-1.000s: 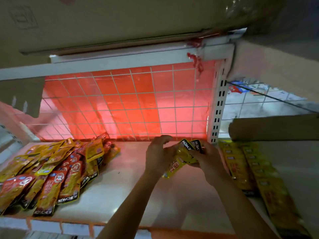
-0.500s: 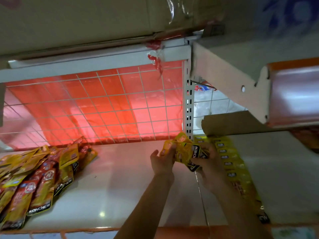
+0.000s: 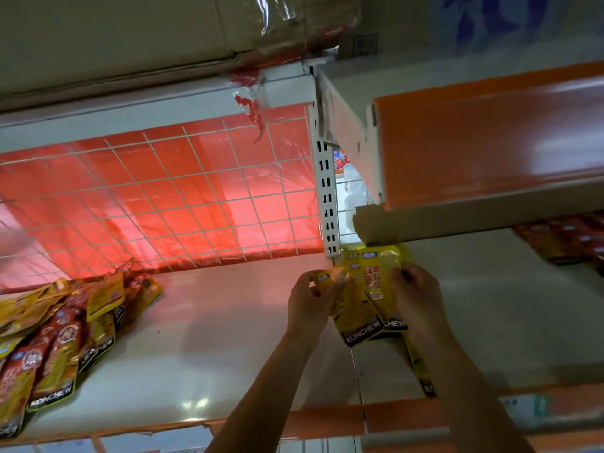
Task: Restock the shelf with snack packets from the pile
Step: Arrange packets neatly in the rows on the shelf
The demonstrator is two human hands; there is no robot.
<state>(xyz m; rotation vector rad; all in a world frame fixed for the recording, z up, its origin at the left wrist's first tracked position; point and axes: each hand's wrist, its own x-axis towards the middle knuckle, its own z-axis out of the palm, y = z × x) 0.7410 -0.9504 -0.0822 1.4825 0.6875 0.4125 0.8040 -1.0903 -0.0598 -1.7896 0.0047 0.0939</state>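
Note:
A few yellow KONCHEW snack packets [image 3: 362,305] hang between my two hands above the white shelf [image 3: 212,338], close to the white slotted upright [image 3: 327,204]. My left hand [image 3: 310,302] pinches the upper left edge of the bunch. My right hand [image 3: 415,295] grips its right side. More yellow packets [image 3: 376,256] lie flat just behind, under the cardboard. A pile of red and yellow packets [image 3: 62,328] lies at the far left of the shelf.
A red-backed wire grid [image 3: 163,197] closes the shelf's back. An orange-fronted shelf [image 3: 490,132] juts out at upper right, with a cardboard piece [image 3: 425,223] beneath it. Dark red packets [image 3: 568,240] lie at far right. Cardboard boxes [image 3: 130,34] sit above.
The view has swung right, so the pile sits further left. Both hands have moved the yellow packets rightward, and the packets have turned so their black KONCHEW ends point down towards me.

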